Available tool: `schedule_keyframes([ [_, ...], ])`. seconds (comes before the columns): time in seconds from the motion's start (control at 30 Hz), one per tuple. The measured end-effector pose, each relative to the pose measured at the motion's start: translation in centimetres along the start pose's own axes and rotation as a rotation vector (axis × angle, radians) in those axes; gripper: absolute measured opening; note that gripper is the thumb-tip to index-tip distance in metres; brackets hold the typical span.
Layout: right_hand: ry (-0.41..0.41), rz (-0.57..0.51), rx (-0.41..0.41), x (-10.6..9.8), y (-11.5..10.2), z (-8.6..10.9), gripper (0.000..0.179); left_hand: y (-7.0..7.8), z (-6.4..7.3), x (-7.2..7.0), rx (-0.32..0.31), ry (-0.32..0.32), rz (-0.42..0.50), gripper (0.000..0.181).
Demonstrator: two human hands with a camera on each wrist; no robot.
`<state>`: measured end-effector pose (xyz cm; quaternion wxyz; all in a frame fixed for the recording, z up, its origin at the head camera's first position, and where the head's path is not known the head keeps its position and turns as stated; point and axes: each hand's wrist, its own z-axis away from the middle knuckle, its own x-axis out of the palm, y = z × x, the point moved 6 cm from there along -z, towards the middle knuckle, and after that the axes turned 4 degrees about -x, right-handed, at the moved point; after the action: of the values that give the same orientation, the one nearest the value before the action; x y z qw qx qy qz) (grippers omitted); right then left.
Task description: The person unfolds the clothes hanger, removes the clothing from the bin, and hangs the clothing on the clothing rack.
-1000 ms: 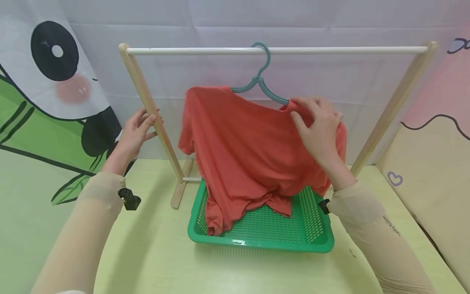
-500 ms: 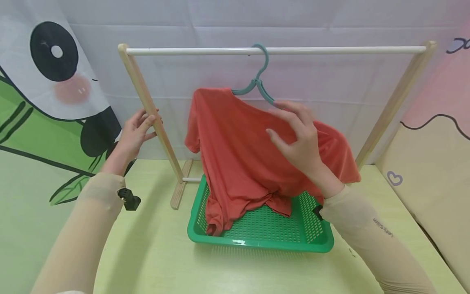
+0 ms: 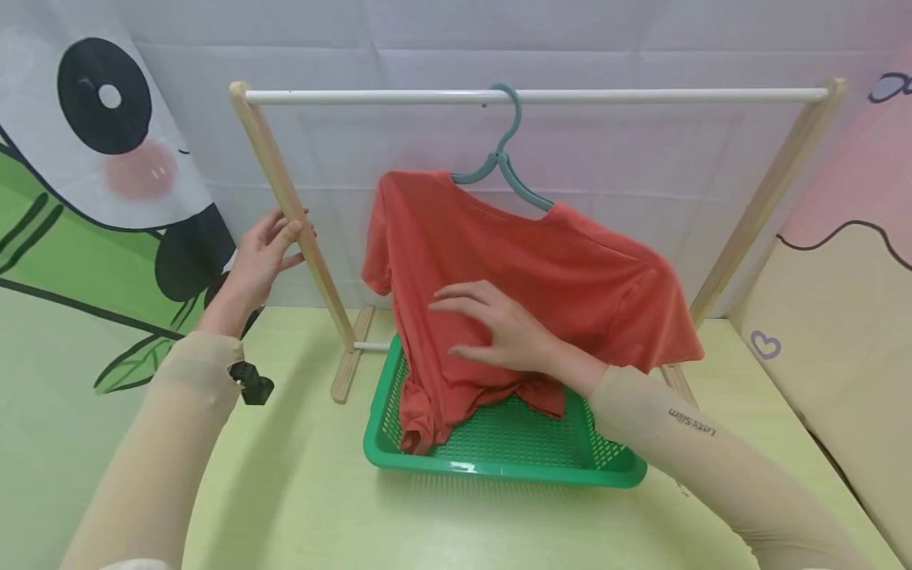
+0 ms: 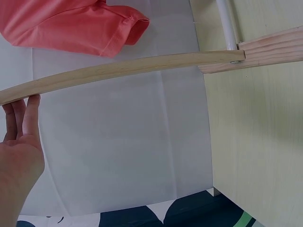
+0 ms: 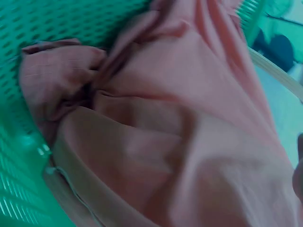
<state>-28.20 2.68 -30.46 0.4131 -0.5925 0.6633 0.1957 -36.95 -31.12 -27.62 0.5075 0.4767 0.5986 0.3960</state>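
A red T-shirt point(image 3: 570, 277) hangs on a teal hanger point(image 3: 509, 150), hooked over the white bar point(image 3: 641, 96) of a small clothes rack. Its lower part drops in folds into a green basket point(image 3: 499, 473). My left hand point(image 3: 258, 257) holds the rack's left wooden post point(image 3: 274, 170), thumb on the near side and fingertips showing past it. In the left wrist view, fingers point(image 4: 31, 118) meet the post's edge. In front of the shirt, my right hand point(image 3: 502, 328) is spread and holds nothing. The right wrist view shows the shirt's bunched hem point(image 5: 61, 80) inside the basket.
The rack's right post point(image 3: 769, 202) leans at the far right. Its left foot point(image 3: 352, 360) stands on the pale wooden table point(image 3: 306, 475), left of the basket. A white cloth backdrop point(image 3: 613, 32) rises behind, with printed cartoon panels at both sides.
My right hand has let go of the shirt's right shoulder and moved down and left across its front. The right sleeve now spreads outward. My left hand has stayed at the post.
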Motion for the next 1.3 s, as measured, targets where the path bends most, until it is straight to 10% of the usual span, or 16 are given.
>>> schedule_keyframes([
  [0.3, -0.439, -0.105, 0.116, 6.0, 1.3, 0.8, 0.067, 0.0, -0.1, -0.2, -0.011, 0.003, -0.001, 0.051],
  [0.87, -0.616, -0.189, 0.143, 11.0, 2.2, 3.1, 0.062, 0.1, 0.2, -0.2, -0.002, 0.001, -0.007, 0.051],
  [1.3, -0.638, -0.148, 0.329, 13.8, 3.4, 4.7, 0.045, 0.1, 0.3, -0.2, 0.002, 0.004, 0.007, 0.046],
])
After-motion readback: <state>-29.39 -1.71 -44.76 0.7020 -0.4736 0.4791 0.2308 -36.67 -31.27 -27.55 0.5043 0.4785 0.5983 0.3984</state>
